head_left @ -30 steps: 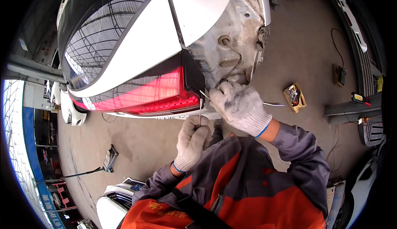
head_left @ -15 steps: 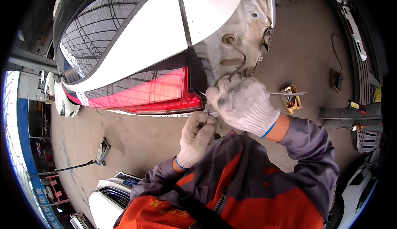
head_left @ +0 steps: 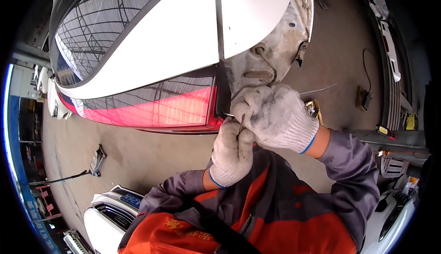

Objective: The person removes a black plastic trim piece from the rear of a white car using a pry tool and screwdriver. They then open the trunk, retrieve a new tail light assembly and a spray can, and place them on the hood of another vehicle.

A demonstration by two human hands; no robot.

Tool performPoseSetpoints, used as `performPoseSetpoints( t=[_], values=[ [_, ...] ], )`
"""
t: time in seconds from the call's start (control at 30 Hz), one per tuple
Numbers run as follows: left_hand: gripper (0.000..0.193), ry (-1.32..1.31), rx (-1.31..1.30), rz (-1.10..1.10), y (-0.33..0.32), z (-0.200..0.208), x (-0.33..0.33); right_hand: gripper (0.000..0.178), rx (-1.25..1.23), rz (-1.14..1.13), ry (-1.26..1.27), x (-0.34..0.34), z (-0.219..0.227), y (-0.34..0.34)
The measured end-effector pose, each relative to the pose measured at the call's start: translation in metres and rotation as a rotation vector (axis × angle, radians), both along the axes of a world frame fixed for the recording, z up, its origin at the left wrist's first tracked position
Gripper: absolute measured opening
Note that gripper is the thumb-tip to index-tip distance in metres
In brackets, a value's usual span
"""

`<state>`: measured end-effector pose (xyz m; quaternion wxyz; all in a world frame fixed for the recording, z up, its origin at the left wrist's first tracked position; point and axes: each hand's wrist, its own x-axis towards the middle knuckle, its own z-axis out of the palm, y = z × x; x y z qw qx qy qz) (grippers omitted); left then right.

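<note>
Both my hands wear off-white knit gloves and work together at the corner of a red tail light (head_left: 151,109) on a white car (head_left: 183,38). My right hand (head_left: 278,118) is closed around a long, thin pale rod (head_left: 321,89), which sticks out behind the knuckles. A small shiny tip shows ahead of its fingers, at the lamp's black edge. Just below, my left hand (head_left: 232,153) pinches a slim metal piece (head_left: 242,122) pointing upward; its exact kind is unclear. A dark cable (head_left: 271,66) runs from a grommet in the bare body panel down behind my right hand.
A yellow box of small parts (head_left: 313,109) lies on the floor beyond my right wrist. Farther right are a dark device with a cord (head_left: 364,99) and a work lamp (head_left: 385,131). A floor jack (head_left: 97,161) stands left. Another white car (head_left: 105,222) is behind.
My left hand has risen and moved right, closer to my right hand. The rod now slants upward behind my right hand. The whole view has shifted slightly.
</note>
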<state>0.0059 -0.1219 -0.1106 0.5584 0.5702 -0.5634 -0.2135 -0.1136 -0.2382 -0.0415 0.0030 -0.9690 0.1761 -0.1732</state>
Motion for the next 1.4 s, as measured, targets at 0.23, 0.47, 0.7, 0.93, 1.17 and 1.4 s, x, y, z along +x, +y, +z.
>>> performPoseSetpoints(
  t=[0.23,0.47,0.7,0.93,1.17,1.4],
  values=[
    [0.019,-0.044,0.197,0.065,0.013,0.004,0.006,0.022,-0.024,-0.073,0.076,0.003,0.009,0.01],
    [0.025,-0.173,0.038,0.028,-0.002,0.014,0.01,0.025,0.018,-0.013,-0.006,0.0,0.003,0.0],
    [0.019,-0.023,0.084,0.01,0.003,0.011,0.01,0.024,0.014,-0.088,-0.052,0.003,0.0,0.011],
    [0.02,0.011,0.056,0.0,0.016,0.004,0.021,0.019,0.012,-0.399,-0.08,0.015,0.0,0.058],
    [0.012,0.065,0.271,-0.158,0.037,0.028,0.042,0.022,-0.015,-0.507,-0.025,0.023,-0.006,0.081],
    [0.016,0.612,0.402,-0.205,0.047,0.021,0.028,0.023,0.12,-0.258,0.02,0.015,0.015,0.072]
  ],
)
